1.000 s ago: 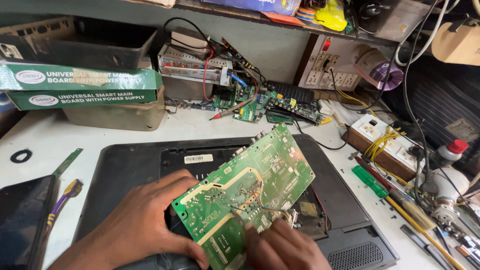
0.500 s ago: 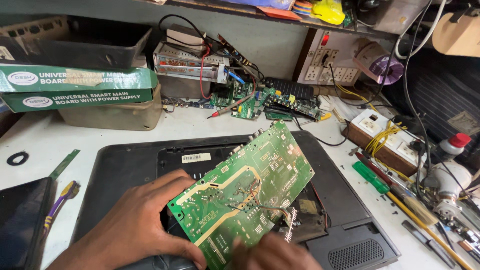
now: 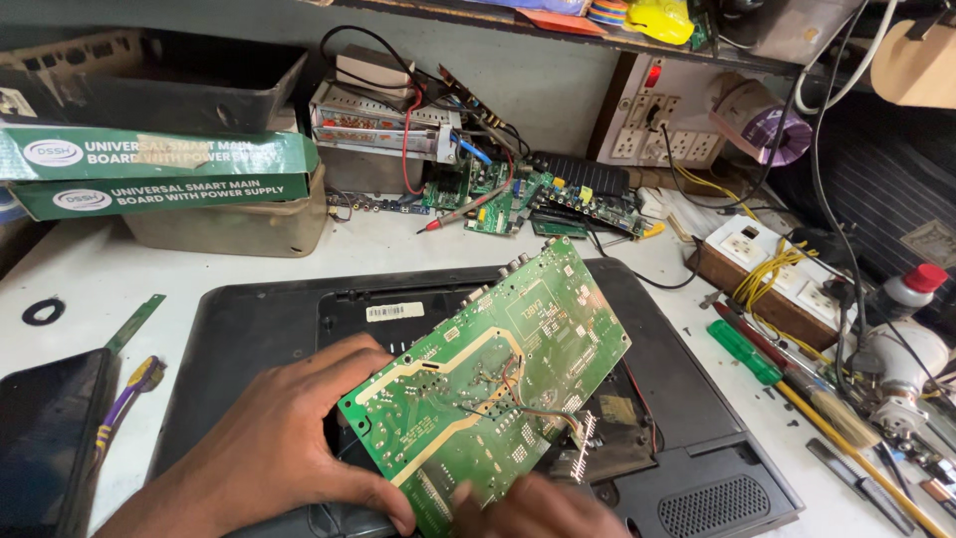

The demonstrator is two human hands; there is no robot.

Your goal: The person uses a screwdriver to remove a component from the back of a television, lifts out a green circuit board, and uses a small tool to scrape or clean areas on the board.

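The green circuit board (image 3: 498, 384), gripped by the left hand (image 3: 269, 448) and right hand (image 3: 533, 508), is best supported by its edges.

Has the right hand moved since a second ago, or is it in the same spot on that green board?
Yes. The right hand has slid down toward the near edge of the black monitor back, now showing only at the bottom corner of the green circuit board.

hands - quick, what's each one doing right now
Left hand: closed on the lower left edge of the green circuit board.
Right hand: at the board's bottom edge, mostly out of frame; grip cannot be told.
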